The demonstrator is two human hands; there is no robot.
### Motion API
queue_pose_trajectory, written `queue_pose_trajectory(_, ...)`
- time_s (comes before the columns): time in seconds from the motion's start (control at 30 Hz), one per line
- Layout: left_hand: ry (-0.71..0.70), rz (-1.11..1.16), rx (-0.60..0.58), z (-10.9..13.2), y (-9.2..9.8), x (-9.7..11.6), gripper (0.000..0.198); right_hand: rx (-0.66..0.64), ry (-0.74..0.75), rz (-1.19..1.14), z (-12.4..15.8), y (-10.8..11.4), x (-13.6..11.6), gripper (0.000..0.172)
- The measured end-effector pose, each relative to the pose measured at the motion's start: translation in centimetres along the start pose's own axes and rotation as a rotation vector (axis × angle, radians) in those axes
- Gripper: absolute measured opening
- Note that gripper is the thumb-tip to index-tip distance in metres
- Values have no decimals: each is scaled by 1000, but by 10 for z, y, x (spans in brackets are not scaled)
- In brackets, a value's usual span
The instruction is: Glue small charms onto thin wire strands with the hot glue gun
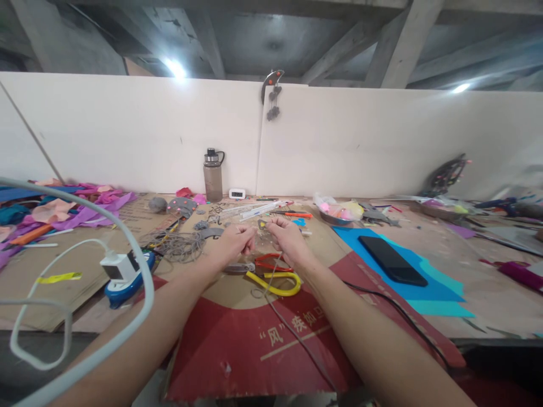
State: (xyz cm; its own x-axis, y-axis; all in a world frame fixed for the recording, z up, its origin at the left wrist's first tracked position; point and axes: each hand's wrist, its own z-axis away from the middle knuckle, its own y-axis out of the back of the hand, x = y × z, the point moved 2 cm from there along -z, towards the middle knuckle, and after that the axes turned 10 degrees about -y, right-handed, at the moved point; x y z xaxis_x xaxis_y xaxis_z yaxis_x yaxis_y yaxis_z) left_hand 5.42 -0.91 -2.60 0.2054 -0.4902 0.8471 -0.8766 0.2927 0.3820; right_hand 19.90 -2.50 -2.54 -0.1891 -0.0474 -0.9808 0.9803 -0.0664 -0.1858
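Over the middle of the cardboard, my left hand (pixel 238 244) is closed in a pinch; whatever lies between its fingertips is too small to make out. Just to its right, my right hand (pixel 289 242) is pinched too, with a thin grey cord (pixel 287 323) running down from it over the cardboard's front edge. A small grey and yellow piece (pixel 262 224) shows at the right fingertips. Below the hands lie a tool with curved yellow handles (pixel 292 288) and another with red handles (pixel 271 265). A tangle of grey cord (pixel 180 246) lies left of my left hand.
Red and brown cardboard (pixel 220 350) covers the table's front. A blue power strip (pixel 127 291) with a white charger and cable stands left. At right, a black phone (pixel 392 260) lies on blue sheets (pixel 441 288). A bottle (pixel 212 178) stands by the white partition (pixel 360 141).
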Motion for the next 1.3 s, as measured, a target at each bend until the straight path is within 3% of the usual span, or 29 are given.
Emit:
queue_pose_trajectory(0.1,-28,-45,-7,-2,-2,-1,36,0,-4,7,0,0,0,18)
queue_pose_trajectory(0.2,-40,52,20,-4,-3,-6,21,1,8,27,0,1,1,17)
queue_pose_trajectory(0.37,-23,95,62,-6,-4,-12,12,16,38,53,0,2,0,18)
queue_pose_trajectory(1.07,-56,14,60,-4,-3,-2,9,22,40,82,1,3,0,21)
queue_pose_trajectory(1.3,-25,-25,154,-3,1,2,8,10,24,61,2,3,-1,19)
